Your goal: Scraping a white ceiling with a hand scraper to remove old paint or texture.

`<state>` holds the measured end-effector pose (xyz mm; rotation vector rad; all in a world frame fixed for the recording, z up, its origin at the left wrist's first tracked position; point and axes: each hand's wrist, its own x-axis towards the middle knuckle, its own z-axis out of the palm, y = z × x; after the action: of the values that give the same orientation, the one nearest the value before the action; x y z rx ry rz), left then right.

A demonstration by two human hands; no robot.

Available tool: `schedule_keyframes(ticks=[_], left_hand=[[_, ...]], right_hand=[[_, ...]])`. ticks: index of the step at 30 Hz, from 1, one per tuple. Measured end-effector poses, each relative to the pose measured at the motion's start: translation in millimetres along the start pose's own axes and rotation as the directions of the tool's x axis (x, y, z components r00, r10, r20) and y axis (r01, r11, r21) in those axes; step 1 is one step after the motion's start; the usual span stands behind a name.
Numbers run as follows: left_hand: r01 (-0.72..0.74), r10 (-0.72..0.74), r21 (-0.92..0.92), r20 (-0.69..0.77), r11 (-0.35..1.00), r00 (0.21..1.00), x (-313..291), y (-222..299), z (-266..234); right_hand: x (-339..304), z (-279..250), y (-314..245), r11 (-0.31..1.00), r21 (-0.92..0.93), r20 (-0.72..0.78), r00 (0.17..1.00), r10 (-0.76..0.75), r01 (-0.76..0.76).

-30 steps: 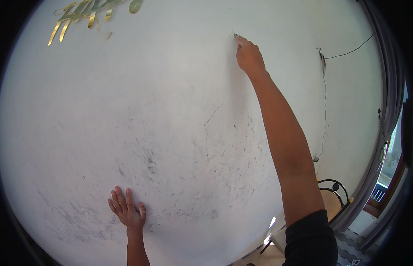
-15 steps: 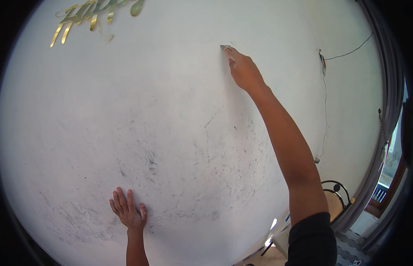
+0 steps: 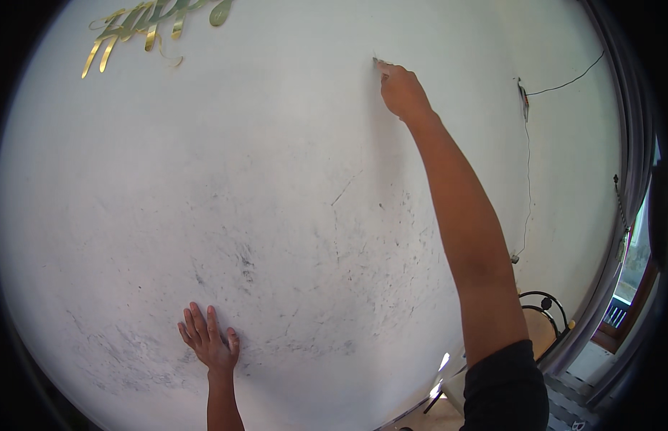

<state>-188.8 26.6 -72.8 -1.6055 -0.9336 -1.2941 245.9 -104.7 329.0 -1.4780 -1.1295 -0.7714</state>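
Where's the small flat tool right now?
The small flat tool is in your right hand, upper centre of the head view, well right of the gold lettering.

Partly covered, partly cropped, partly too small
The bare right hand [image 3: 404, 90] covers most of a thin, flat, greyish tool [image 3: 375, 62], its exact shape too small to tell. The lower edge cuts the bare left forearm [image 3: 222, 402] and black fabric sleeve [image 3: 506, 391]; the upper edge crops shiny gold script lettering [image 3: 151, 37] at far left. The bare right arm [image 3: 470, 223] hides part of a tan, black-framed chair [image 3: 536, 329].
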Motion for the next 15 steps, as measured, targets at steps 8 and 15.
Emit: schedule_keyframes(ticks=[8,15], left_hand=[[0.007,-0.007,-0.017,0.009,1.000,1.000,3.5,3.4,-0.5],[-0.011,0.011,-0.011,-0.011,1.000,1.000,0.7,-0.2,1.9]], right_hand=[[-21.2,13.6,17.4,0.989,-0.055,-0.058,0.988,-0.143,0.139],[-9.0,9.8,4.8,0.995,-0.078,-0.082,0.994,-0.068,0.061]])
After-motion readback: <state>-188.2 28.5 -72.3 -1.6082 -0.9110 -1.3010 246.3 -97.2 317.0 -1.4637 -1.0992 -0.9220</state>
